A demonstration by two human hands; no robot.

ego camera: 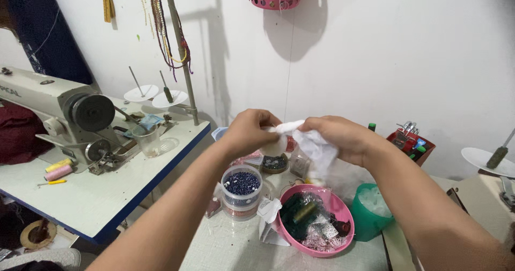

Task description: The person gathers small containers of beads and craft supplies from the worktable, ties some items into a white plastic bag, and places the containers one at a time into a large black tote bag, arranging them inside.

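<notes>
Both hands are raised above the table's [225,244] middle — left hand [248,133] and right hand [337,138] pinching a white cloth [314,145]; grip should stay even over the pink bowl [343,217]

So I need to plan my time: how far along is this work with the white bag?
Early. Both hands, left hand and right hand, grip the white plastic bag above the table. The pink bowl already holds packets; whether the bag is open can't be seen.
</notes>
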